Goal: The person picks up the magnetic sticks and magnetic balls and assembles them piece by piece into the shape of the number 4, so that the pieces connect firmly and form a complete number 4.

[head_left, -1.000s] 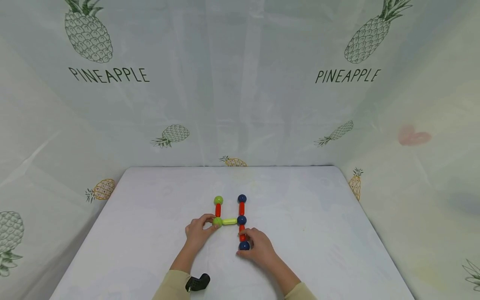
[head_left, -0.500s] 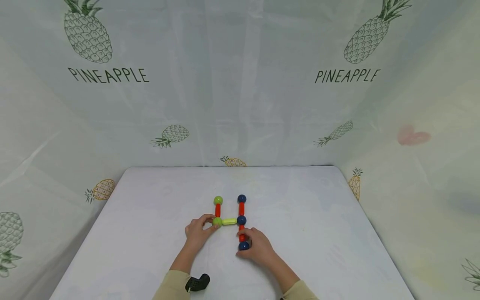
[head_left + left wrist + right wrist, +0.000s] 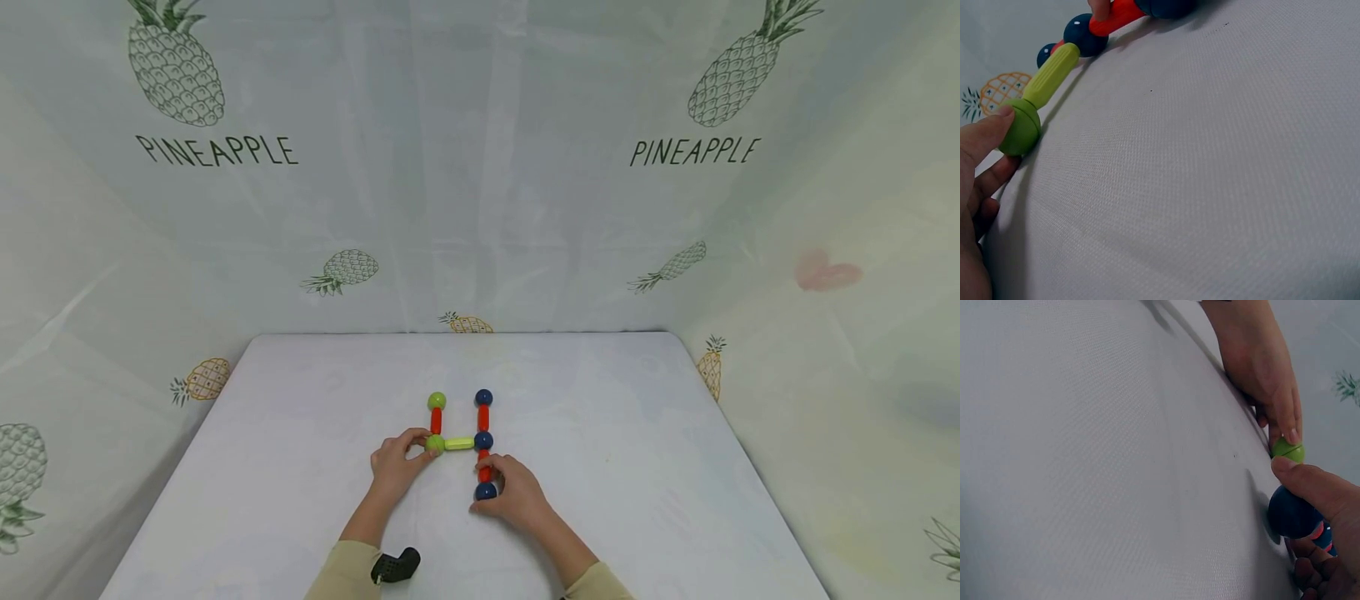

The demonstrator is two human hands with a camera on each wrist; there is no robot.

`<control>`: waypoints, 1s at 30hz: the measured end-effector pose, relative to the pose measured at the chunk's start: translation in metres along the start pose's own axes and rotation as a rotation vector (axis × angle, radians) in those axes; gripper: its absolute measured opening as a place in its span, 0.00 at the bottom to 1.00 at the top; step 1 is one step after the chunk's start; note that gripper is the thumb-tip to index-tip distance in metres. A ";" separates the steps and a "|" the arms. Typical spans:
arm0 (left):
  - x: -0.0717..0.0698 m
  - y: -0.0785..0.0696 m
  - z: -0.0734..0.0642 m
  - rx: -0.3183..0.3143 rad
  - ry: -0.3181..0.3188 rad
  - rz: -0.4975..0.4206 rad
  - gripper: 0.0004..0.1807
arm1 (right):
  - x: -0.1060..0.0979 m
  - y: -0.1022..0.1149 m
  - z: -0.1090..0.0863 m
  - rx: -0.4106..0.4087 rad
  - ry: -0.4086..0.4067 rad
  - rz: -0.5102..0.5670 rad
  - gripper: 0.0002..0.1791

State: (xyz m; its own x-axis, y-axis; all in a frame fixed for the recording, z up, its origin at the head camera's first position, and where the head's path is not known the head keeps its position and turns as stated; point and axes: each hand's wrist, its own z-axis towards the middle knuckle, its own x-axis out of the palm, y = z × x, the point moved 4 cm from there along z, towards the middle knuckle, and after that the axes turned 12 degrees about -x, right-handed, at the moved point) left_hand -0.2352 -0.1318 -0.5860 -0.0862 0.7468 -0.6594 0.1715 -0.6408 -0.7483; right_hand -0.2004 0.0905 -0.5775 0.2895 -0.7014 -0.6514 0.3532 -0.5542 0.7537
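Observation:
A flat figure of balls and rods lies on the white table. Its left side has a far green ball [image 3: 437, 401], a red rod [image 3: 437, 421] and a lower green ball [image 3: 435, 444], which my left hand [image 3: 395, 467] pinches between thumb and fingers. From there a yellow-green rod [image 3: 459, 443] runs to the middle blue ball [image 3: 483, 440]. Another red rod [image 3: 483, 417] joins that to the far blue ball [image 3: 484, 397]. Toward me, a partly covered red rod [image 3: 483, 475] leads to the near blue ball [image 3: 1294, 512], gripped by my right hand [image 3: 519, 496], thumb on its near side.
The white tabletop [image 3: 615, 450] spreads around the figure on all sides. A pineapple-printed cloth [image 3: 480, 208] hangs behind and beside the table. A small black device [image 3: 396, 566] sits at the left sleeve's cuff.
The near blue ball and my right hand have shifted very slightly left. My left hand and the other pieces look unmoved.

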 end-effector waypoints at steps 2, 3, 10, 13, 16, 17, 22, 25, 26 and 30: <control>0.000 0.000 0.000 -0.003 -0.001 0.001 0.16 | 0.000 0.000 0.000 0.000 0.000 -0.004 0.29; 0.000 0.000 0.000 -0.003 -0.003 0.002 0.16 | 0.000 -0.001 0.000 0.000 0.000 -0.004 0.29; -0.001 -0.001 -0.002 0.009 -0.019 0.001 0.16 | 0.000 -0.001 0.001 -0.001 -0.010 -0.007 0.30; -0.002 -0.002 -0.002 0.009 -0.017 0.007 0.16 | 0.000 -0.001 0.001 -0.001 -0.007 -0.001 0.30; -0.002 -0.002 -0.001 0.001 -0.009 0.008 0.17 | -0.001 -0.001 0.000 0.000 0.001 0.005 0.29; -0.002 -0.002 -0.001 -0.002 -0.005 0.007 0.17 | -0.001 -0.001 0.000 -0.001 0.004 0.004 0.29; -0.001 -0.003 -0.001 -0.003 -0.005 0.006 0.16 | -0.004 0.000 0.000 -0.014 0.019 0.007 0.30; -0.001 -0.004 -0.001 -0.003 -0.009 0.006 0.16 | -0.007 0.000 0.001 -0.007 0.030 0.041 0.29; -0.001 -0.004 -0.002 -0.001 -0.011 0.008 0.16 | -0.008 -0.001 0.002 -0.002 0.028 0.058 0.29; -0.001 -0.003 -0.002 -0.007 -0.006 0.007 0.17 | -0.016 -0.003 0.008 -0.011 0.001 0.096 0.27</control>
State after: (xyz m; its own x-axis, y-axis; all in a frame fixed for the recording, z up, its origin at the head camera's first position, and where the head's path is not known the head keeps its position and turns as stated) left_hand -0.2331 -0.1303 -0.5830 -0.0905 0.7412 -0.6651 0.1791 -0.6449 -0.7430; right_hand -0.2130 0.1000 -0.5692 0.3230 -0.7508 -0.5762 0.3334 -0.4796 0.8117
